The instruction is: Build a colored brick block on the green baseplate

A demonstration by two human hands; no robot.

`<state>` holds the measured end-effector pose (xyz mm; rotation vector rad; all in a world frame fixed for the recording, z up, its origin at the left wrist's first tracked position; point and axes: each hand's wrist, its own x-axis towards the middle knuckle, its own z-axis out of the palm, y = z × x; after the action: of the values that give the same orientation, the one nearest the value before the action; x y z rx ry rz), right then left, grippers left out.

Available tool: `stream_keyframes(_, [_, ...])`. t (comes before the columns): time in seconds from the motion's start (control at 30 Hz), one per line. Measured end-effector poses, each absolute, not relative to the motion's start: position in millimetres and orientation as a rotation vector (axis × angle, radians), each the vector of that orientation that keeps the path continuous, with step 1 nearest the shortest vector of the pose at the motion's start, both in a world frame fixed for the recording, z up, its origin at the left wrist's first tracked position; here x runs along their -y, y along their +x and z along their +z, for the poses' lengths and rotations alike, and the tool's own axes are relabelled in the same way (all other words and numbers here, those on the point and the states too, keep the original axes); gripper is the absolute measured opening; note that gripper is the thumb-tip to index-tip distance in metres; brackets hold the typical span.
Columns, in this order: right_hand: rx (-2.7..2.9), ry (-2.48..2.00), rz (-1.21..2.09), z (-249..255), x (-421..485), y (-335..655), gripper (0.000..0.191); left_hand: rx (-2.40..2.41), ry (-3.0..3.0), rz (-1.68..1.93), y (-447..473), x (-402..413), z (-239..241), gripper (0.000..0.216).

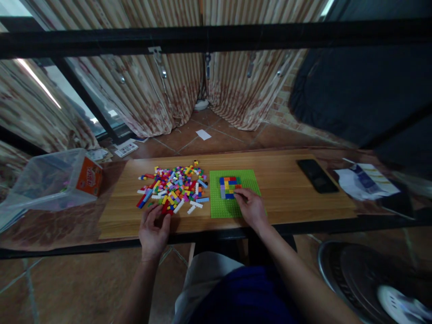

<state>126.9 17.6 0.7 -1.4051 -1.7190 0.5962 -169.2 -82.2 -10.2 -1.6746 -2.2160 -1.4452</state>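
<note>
A green baseplate lies on the wooden board in front of me. Near its middle is a block of coloured bricks in blue, yellow, red, orange and green. My right hand is over the plate's right side, its fingers pinched at the right edge of that block; whatever lies between the fingertips is hidden. Left of the plate spreads a loose pile of building bricks in many colours. At the pile's near edge rests my left hand, thumb and fingers apart, close to some red bricks.
A clear plastic bin with an orange label stands at the left. On the board's right side lies a black phone. Beyond it are crumpled papers or wrappers. A black bar crosses the view above the table.
</note>
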Motion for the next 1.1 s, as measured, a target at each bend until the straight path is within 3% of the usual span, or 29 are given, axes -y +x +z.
stream_keyframes(1.1, [1.744,-1.374,0.405,-10,-46,104,0.008,2.18,-1.706,-1.284,-172,81,-15,0.03])
